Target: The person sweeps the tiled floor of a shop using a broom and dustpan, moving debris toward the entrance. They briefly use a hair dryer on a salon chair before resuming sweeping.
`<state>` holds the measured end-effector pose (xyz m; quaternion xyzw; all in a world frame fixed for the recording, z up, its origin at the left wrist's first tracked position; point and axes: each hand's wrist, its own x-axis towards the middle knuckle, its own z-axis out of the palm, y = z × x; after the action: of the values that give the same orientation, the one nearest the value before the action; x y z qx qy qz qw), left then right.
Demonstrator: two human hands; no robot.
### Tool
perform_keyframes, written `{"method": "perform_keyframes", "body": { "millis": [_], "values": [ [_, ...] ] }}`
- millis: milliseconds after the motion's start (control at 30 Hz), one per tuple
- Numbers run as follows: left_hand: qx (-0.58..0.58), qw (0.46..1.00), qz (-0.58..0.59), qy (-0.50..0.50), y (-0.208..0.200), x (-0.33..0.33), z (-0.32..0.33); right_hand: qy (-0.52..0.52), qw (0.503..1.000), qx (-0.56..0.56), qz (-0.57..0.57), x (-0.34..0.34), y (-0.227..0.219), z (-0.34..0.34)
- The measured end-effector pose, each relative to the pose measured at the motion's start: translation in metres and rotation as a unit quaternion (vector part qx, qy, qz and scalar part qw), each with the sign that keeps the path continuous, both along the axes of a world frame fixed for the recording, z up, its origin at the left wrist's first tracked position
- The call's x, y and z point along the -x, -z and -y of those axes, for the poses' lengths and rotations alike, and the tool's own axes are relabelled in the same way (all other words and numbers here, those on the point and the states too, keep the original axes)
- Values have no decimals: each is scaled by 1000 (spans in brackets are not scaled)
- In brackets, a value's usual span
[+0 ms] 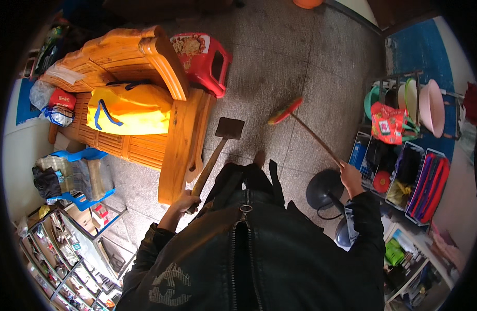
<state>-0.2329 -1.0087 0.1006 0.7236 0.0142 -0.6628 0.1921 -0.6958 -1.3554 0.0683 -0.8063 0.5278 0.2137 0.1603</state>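
My left hand point(186, 202) is closed around the wooden handle of a small shovel point(229, 128) with a flat, dark square blade. The blade is low, near the floor beside the wooden bench. On the right, my right hand point(351, 177) grips the thin handle of a broom point(285, 112) with a red and yellowish-green head. The broom head is close to the floor, ahead and to the right of the shovel blade, with a gap between them. Whether either head touches the floor I cannot tell.
A wooden bench point(184, 150) bearing a yellow bag point(132, 110) stands at left. Beyond its end is a red plastic stool point(218, 62). A dark round-based object point(324, 187) sits near my right arm. Racks with basins point(432, 108) and baskets line the right wall.
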Motion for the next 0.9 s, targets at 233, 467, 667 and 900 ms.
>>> {"method": "perform_keyframes", "body": {
  "millis": [233,467,667,900],
  "values": [
    [72,995,26,69,-1,-39,103,80,986,-23,145,-127,32,109],
    [60,979,71,184,18,-116,196,44,985,-22,163,-331,86,199],
    [42,976,78,200,10,-167,253,-9,995,-41,85,-208,78,243],
    [34,979,75,187,19,-191,295,79,996,-21,-32,-191,-17,278]
  ]
}}
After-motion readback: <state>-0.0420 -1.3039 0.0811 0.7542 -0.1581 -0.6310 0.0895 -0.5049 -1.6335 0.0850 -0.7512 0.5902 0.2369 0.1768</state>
